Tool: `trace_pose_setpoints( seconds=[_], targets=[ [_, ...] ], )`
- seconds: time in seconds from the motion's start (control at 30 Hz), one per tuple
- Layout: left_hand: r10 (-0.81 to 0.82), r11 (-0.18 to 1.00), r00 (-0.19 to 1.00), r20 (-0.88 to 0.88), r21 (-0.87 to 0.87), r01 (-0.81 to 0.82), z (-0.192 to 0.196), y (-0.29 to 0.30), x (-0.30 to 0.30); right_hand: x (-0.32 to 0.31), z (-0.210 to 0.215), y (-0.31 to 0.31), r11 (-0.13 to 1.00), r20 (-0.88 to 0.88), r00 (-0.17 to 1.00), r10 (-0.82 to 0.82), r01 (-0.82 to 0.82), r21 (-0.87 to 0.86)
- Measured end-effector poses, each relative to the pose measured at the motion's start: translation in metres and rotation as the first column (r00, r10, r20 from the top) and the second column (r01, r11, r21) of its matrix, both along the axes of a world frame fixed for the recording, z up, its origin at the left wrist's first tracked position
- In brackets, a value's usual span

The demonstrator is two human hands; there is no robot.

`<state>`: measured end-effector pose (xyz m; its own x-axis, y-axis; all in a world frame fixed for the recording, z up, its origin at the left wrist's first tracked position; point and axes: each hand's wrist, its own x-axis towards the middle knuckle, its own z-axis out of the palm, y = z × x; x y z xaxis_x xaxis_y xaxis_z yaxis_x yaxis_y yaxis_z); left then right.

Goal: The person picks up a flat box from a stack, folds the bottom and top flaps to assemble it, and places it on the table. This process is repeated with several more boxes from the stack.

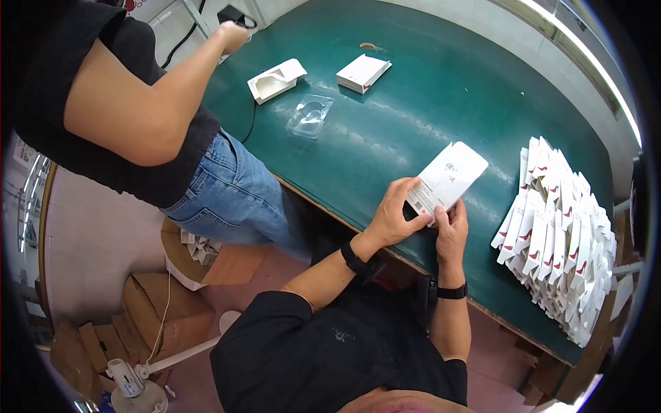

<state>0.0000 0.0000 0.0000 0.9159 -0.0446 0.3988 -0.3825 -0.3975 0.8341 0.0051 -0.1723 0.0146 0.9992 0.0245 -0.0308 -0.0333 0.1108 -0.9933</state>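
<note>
Carton, white and flat-looking (451,172), sits between both hands, its far end pointing away from them. Left hand (397,215) gripping its left edge, thumb at the near end; right hand (452,233) closed on the near right corner. Right of right hand: big pile of white cartons (561,241) on the green table (385,148). Beyond left hand, off to its left: clear plastic tray (311,118), open white carton (277,82), white box (362,74).

The box (458,165) hides some fingertips of the left hand (394,219) and right hand (452,237); its small print escapes me. The co-worker (162,113) is cut off above, and I can't identify the black thing (233,14) up there.
</note>
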Motion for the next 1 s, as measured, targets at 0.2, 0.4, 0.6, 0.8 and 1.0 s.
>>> trace_pose_setpoints(
  seconds=[0.2,0.4,0.6,0.8,1.0],
  targets=[
    [0.027,0.994,0.998,-0.06,-0.102,-0.033,0.001,0.005,0.004,0.001,-0.001,0.004,0.998,0.06,0.998,0.001,-0.005,0.065],
    [-0.058,0.979,0.987,-0.152,-0.202,0.027,0.002,0.007,0.004,-0.003,0.0,0.004,0.991,0.134,0.991,-0.021,0.002,0.137],
    [-0.39,0.676,0.887,-0.246,-0.731,0.094,0.002,0.0,0.007,-0.005,-0.006,-0.004,0.981,0.136,0.989,0.054,-0.078,0.179],
    [-0.368,0.602,0.904,-0.216,-0.796,0.055,-0.002,-0.003,0.005,-0.003,-0.007,0.006,0.993,0.124,0.992,-0.007,-0.008,0.116],
    [-0.332,0.596,0.905,-0.265,-0.803,-0.017,-0.003,0.003,-0.002,-0.014,-0.019,0.005,1.0,0.095,0.995,-0.012,0.014,-0.024]
  ],
)
